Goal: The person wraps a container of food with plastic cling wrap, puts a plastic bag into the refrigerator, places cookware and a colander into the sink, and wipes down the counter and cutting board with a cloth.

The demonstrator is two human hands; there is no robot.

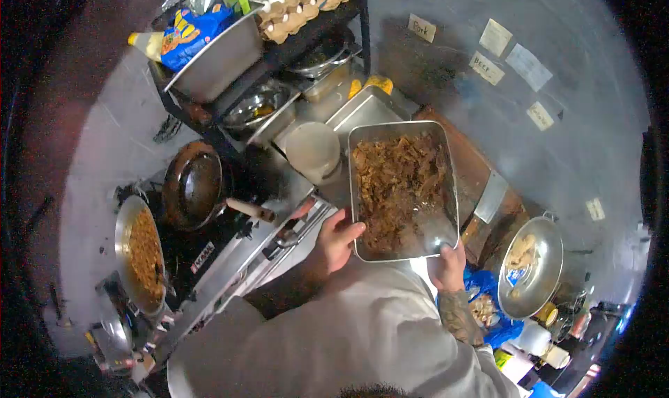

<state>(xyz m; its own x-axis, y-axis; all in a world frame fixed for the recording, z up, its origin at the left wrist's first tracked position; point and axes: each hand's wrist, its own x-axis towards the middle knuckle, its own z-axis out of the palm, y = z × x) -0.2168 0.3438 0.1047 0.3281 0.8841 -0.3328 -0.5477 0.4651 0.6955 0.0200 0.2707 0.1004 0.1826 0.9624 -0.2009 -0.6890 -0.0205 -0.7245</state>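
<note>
Now, metal tray (397, 128): in front of the chest, brown chopped food (397, 182) inside; held by both hands
Left hand (339, 239): gripping the tray's near left side; forearm angles in from lower left
Right hand (447, 264): gripping near right corner, thumb at rim; forearm below it
Cleaver (491, 197): right of tray, on board (467, 151)

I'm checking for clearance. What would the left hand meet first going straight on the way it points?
The metal tray of browned food: the left hand seems to have its thumb on the tray's left rim, so no gap shows. Depth beneath is unclear.
</note>
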